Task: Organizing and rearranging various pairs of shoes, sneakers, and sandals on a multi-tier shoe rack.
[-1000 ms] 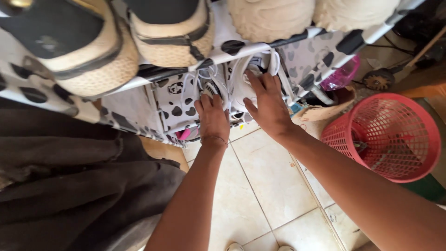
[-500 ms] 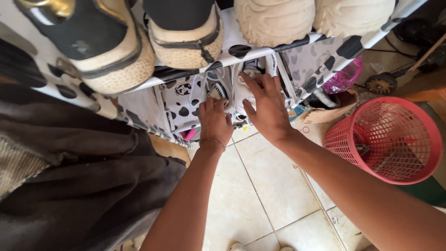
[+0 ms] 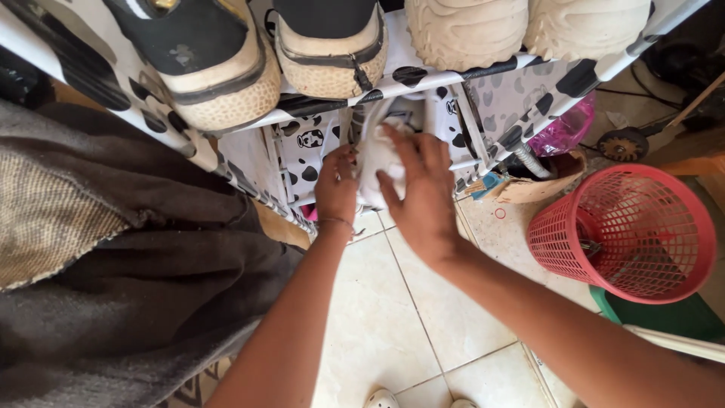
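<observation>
**Both hands on a white shoe at the rack's lower shelf**

The right hand (image 3: 423, 189) lies spread over a white shoe (image 3: 375, 160), fingers curled round its near side; the left hand (image 3: 336, 189) presses on the shoe's other flank, so the shoe sits clamped between the two palms. It is at the front edge of the lower shelf of a cow-patterned shoe rack (image 3: 498, 98), partly under the upper shelf.

Just above the grip, tan-soled dark shoes (image 3: 219, 68) and cream shoes (image 3: 468, 30) line the top shelf. To the right of the hands stands a red mesh basket (image 3: 627, 234); to the left hangs dark cloth (image 3: 136, 287). Beneath the forearms is pale floor tile (image 3: 393, 325).

The step in hand looks like handling the shoe at the shelf mouth. Any move calls for keeping both palms firm and clearing the upper shelf rail.
</observation>
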